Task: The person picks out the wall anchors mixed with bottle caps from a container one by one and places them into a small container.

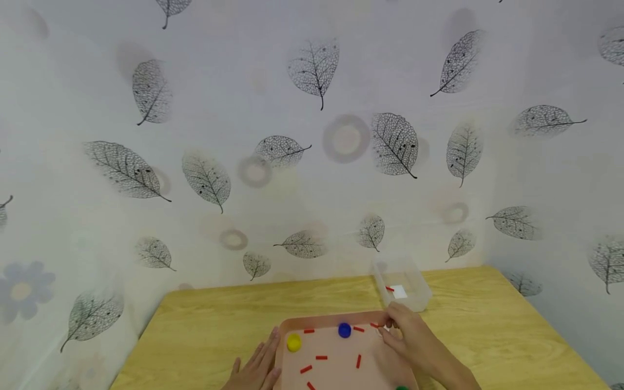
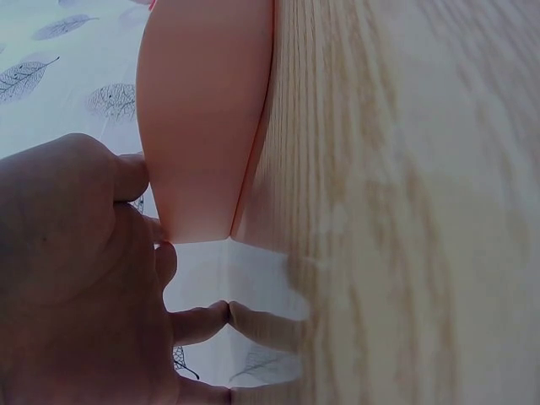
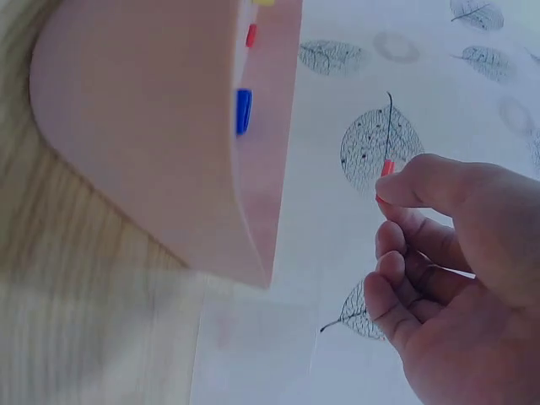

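Note:
Between thumb and forefinger my right hand (image 1: 411,336) pinches a small red stick (image 3: 387,167), over the far right corner of a pink tray (image 1: 341,375). My left hand (image 1: 255,365) rests against the tray's left side with fingers extended; in the left wrist view its fingertips reach the table beside the tray wall (image 2: 202,126). Several red sticks lie scattered in the tray, one (image 1: 322,357) near its middle. A blue round cap (image 1: 344,330) sits by the far wall, a yellow one (image 1: 294,342) at the far left corner, and part of a green piece (image 1: 402,388) shows at the bottom edge.
Behind the tray's right corner stands a clear plastic box (image 1: 420,290) with a red stick (image 1: 389,288) and a white patch in it. The wooden table (image 1: 219,309) meets a leaf-patterned wall (image 1: 312,189) at the back and on the right.

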A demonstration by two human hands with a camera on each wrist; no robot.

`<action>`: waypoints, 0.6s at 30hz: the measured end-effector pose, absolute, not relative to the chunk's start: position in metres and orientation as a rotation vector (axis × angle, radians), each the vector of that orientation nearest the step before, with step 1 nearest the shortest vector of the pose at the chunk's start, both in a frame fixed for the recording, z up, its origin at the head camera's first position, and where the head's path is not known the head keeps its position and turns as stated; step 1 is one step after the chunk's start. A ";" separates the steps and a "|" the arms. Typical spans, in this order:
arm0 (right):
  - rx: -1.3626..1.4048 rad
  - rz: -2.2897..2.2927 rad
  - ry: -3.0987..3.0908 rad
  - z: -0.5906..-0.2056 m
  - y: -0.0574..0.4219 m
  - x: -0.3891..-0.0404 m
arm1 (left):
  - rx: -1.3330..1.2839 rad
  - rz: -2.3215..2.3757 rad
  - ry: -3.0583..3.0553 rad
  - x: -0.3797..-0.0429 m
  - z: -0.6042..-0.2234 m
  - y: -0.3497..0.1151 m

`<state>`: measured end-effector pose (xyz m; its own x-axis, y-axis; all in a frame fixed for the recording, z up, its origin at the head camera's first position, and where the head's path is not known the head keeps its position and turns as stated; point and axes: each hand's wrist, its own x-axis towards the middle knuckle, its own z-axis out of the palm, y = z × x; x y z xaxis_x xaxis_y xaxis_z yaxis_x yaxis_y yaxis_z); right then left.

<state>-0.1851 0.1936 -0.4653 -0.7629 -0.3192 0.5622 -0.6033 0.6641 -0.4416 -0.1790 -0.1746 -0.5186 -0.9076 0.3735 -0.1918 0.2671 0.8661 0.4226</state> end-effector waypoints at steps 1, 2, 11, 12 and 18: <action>0.715 0.865 -2.436 -0.464 0.197 -0.187 | 0.488 0.575 2.768 -0.179 -0.519 -0.175; 0.704 0.870 -2.442 -0.464 0.200 -0.188 | 0.483 0.581 2.774 -0.180 -0.519 -0.175; 0.624 0.800 -2.419 -0.465 0.224 -0.209 | 0.526 0.628 2.745 -0.178 -0.519 -0.178; 0.626 0.791 -2.407 -0.466 0.227 -0.212 | 0.528 0.645 2.737 -0.178 -0.519 -0.179; 0.610 0.739 -2.347 -0.469 0.242 -0.230 | 0.517 0.621 2.767 -0.179 -0.518 -0.177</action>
<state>-0.2304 0.2424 -0.4691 -0.7160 -0.2399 0.6556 -0.5722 0.7397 -0.3542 -0.1793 -0.1766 -0.5180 -0.9034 0.3936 -0.1699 0.2833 0.8455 0.4526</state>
